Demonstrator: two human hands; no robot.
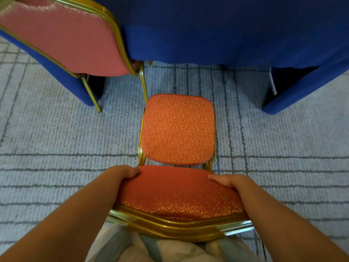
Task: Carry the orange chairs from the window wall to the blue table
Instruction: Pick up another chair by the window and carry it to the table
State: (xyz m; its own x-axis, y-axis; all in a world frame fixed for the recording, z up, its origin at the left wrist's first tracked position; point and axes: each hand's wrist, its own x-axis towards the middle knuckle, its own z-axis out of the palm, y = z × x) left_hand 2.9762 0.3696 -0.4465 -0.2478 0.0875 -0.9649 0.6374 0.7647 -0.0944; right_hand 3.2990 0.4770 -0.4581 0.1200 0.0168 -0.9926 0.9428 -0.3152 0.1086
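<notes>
The fingers of the left hand [123,173] bend over the upper left corner of a chair's backrest [177,193] and clamp onto its padding. The right hand [227,180] grips the upper right corner in the same way, with one digit laid flat on the padded face. The rest of its fingers are hidden behind the edge. Both bare forearms reach up from 7 and 5 o'clock.

The backrest belongs to an orange chair [178,129], seen from directly above and behind. Its fabric is orange with a red swirl pattern, and a gold metal frame [175,227] runs around the back. The square seat sits at the centre of the view, pointing toward 12 o'clock. Whether its legs touch the floor cannot be told.

At 12 to 2 o'clock hangs the blue table [226,29], draped in a cloth that falls almost to the floor. A strip of carpet lies between the cloth's hem and the front edge of the seat, so the chair is near the table but apart from it.

At 10 to 11 o'clock stands a second chair [64,44], its pinkish-red back toward the viewer, with a gold frame and pushed up against the cloth.

The carpet [56,138] is pale grey-blue, crossed by dark lines. At 6 o'clock, below the backrest, a patch of pale patterned clothing [151,248] shows.
</notes>
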